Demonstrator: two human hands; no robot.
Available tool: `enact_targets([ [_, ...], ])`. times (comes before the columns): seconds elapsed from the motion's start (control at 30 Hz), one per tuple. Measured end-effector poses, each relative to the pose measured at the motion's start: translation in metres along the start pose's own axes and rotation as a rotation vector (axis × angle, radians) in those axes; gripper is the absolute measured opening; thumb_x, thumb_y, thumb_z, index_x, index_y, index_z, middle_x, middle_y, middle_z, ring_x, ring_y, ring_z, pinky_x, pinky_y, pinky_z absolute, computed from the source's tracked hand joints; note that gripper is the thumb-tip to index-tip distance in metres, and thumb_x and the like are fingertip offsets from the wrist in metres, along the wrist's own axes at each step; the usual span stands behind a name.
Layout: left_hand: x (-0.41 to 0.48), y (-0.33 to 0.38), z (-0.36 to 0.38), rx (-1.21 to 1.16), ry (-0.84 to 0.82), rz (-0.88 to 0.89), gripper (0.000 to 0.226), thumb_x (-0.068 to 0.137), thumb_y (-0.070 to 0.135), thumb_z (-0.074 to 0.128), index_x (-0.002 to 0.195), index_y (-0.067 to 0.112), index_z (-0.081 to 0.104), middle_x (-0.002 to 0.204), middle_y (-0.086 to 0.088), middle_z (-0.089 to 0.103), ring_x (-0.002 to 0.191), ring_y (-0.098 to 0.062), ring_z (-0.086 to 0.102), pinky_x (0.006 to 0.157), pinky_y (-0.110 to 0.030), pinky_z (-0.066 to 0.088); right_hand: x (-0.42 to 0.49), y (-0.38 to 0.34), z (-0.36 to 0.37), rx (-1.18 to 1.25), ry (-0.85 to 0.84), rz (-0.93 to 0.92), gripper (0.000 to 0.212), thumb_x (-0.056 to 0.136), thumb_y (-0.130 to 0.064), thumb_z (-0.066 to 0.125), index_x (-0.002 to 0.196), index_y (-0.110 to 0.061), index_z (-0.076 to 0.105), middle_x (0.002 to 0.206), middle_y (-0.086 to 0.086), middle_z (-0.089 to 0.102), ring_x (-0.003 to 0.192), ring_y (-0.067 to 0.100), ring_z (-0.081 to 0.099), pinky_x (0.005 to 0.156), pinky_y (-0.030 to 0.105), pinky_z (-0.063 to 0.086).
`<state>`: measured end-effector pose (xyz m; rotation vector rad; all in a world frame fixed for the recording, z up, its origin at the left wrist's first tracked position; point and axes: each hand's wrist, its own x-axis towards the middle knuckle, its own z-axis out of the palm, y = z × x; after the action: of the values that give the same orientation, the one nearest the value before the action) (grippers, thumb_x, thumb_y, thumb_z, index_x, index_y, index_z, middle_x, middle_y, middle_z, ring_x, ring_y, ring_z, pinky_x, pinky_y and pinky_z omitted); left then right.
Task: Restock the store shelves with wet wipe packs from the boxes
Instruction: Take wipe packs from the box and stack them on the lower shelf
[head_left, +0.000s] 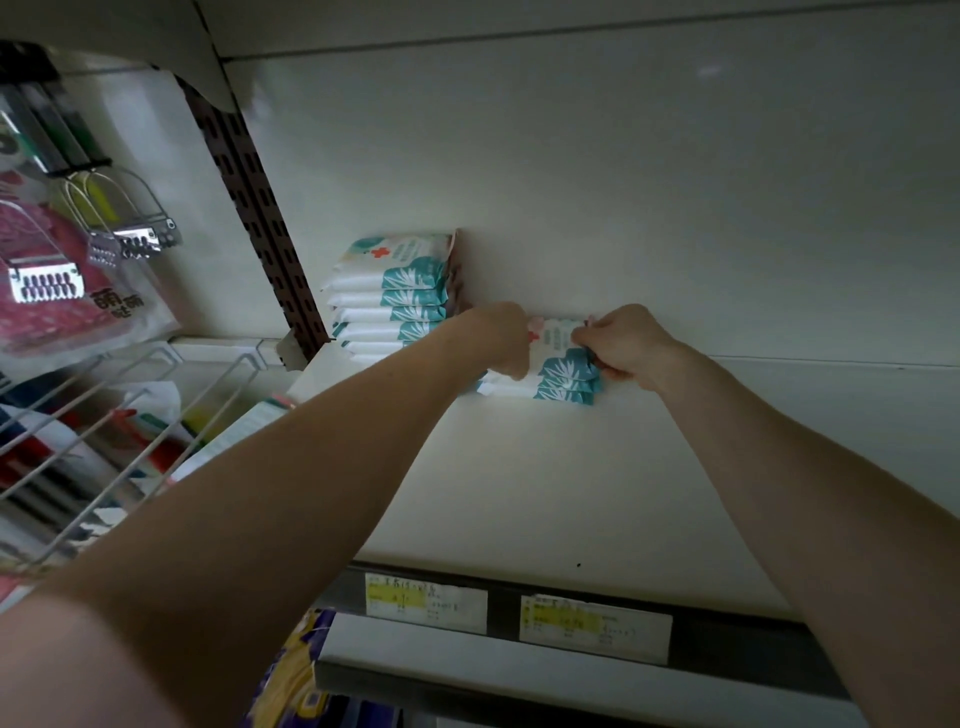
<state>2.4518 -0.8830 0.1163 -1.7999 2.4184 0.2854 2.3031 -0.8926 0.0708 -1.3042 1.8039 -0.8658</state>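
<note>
- Short stack of wipe packs (563, 370) lies at the back of the white shelf (519, 493), held between both hands
- Right hand (626, 343) has its fingers curled, pinching the stack's right end; the teal corners show just below its knuckles
- Left hand (498, 338) sits against the stack's left end; its fingers are hidden behind the hand, so I cannot tell how they lie
- Taller stack (389, 296) stands just left, against the back wall; price labels (426, 603) line the shelf's front edge
</note>
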Motion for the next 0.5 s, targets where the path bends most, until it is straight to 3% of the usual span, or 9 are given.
enact_targets([
  [0.1,0.005,-0.004,0.008,0.141,0.004,0.040,0.057,0.086,0.013,0.068,0.137,0.006,0.045,0.128,-0.011,0.057,0.114,-0.028,0.057,0.086,-0.031,0.046,-0.006,0.001,-0.003,-0.036,-0.093,0.061,0.019,0.090,-0.028,0.063,0.095,-0.009,0.065,0.082,0.008,0.067,0.066,0.020,0.062,0.055,0.025,0.049],
  [0.2,0.012,-0.004,0.014,0.220,0.072,0.073,0.045,0.089,0.005,0.055,0.133,0.008,0.048,0.125,-0.010,0.058,0.112,-0.027,0.057,0.082,-0.030,0.045,-0.013,0.001,-0.004,0.130,-0.188,0.113,0.020,0.092,-0.022,0.063,0.101,-0.005,0.064,0.078,0.008,0.066,0.059,0.015,0.063,0.043,0.022,0.052],
  [0.33,0.013,0.000,0.019,0.269,0.110,0.071,0.047,0.090,0.004,0.052,0.136,0.009,0.045,0.127,-0.011,0.057,0.116,-0.028,0.056,0.090,-0.035,0.047,-0.013,0.000,0.000,0.134,-0.144,0.050,0.016,0.093,-0.016,0.061,0.100,-0.002,0.063,0.074,0.007,0.062,0.057,0.014,0.058,0.039,0.016,0.049],
  [0.4,0.011,0.002,0.023,0.280,0.118,0.064,0.048,0.092,0.006,0.052,0.139,0.009,0.042,0.130,-0.011,0.056,0.119,-0.029,0.054,0.092,-0.036,0.046,-0.011,0.002,0.002,0.092,-0.133,0.028,0.019,0.092,-0.019,0.062,0.099,-0.001,0.064,0.082,0.012,0.066,0.063,0.019,0.062,0.052,0.024,0.057],
  [0.5,0.006,0.006,0.027,0.302,0.143,0.031,0.049,0.094,0.009,0.051,0.141,0.010,0.038,0.131,-0.013,0.052,0.121,-0.030,0.052,0.090,-0.036,0.045,-0.003,0.004,0.000,-0.333,0.021,-0.124,0.039,0.086,-0.033,0.067,0.114,-0.007,0.062,0.112,0.013,0.065,0.098,0.029,0.063,0.084,0.041,0.055],
])
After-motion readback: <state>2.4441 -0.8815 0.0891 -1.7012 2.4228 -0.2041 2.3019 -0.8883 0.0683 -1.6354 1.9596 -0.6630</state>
